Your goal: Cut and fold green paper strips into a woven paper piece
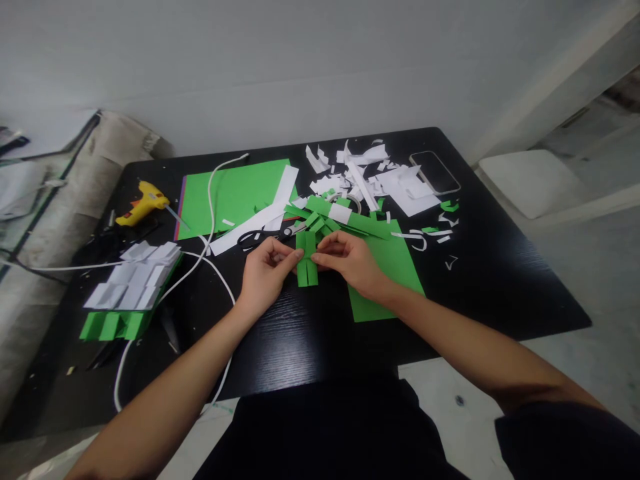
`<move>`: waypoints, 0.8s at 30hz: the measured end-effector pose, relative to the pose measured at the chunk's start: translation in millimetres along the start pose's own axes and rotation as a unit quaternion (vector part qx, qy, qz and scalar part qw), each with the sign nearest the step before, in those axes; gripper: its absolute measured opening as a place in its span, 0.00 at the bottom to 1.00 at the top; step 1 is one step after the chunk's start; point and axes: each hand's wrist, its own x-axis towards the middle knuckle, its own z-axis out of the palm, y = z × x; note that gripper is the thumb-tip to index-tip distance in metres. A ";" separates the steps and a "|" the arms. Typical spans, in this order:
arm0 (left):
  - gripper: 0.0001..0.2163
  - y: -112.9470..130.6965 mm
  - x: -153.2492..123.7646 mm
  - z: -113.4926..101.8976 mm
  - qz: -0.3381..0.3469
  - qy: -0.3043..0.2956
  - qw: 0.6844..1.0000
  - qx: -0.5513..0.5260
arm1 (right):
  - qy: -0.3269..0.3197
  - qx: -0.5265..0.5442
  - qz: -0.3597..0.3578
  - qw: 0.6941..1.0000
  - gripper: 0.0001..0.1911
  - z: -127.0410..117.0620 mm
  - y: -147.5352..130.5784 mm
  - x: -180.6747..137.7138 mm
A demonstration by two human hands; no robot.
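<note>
Green paper piece (307, 273), short and slit at its six o'clock end, at the centre of the clock face, over the black table (285, 347). Grips it from nine o'clock with left hand (265, 268), thumb and fingers together on the edge; grips it from three o'clock with right hand (353, 262), likewise clamped on the edge. Cannot tell the fingertips' placing behind it. Just beyond, at one o'clock, a heap of loose green strips (367, 227), the longest crossed by a white patch (340, 213); past them, scattered white scraps (333, 183). At two o'clock, near those scraps, a phone (437, 172) lying flat. Close to left hand at ten o'clock, black-handled scissors (279, 234) with blades toward the heap. At three o'clock, a smaller green sheet (395, 260), partly under right wrist. At half past ten, a larger green sheet (240, 193) overlaid by white strips (235, 237) and a looping white cable (212, 208). Well apart at ten o'clock, a yellow glue gun (145, 203); at nine, a block of folded white and green paper (135, 277)
</note>
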 end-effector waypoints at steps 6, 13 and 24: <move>0.11 -2.4 -1.2 1.4 -0.005 -0.017 1.000 -0.009 | -0.032 -0.024 -0.008 0.999 0.21 0.8 1.1 0.4; 0.11 -2.0 -1.6 2.5 0.016 -0.048 0.998 -0.042 | -0.024 -0.023 0.003 0.999 0.19 -2.3 1.3 0.0; 0.12 -5.0 -0.3 -0.1 -0.007 -0.044 0.998 -0.038 | -0.022 -0.010 0.019 1.000 0.19 -3.8 1.6 1.2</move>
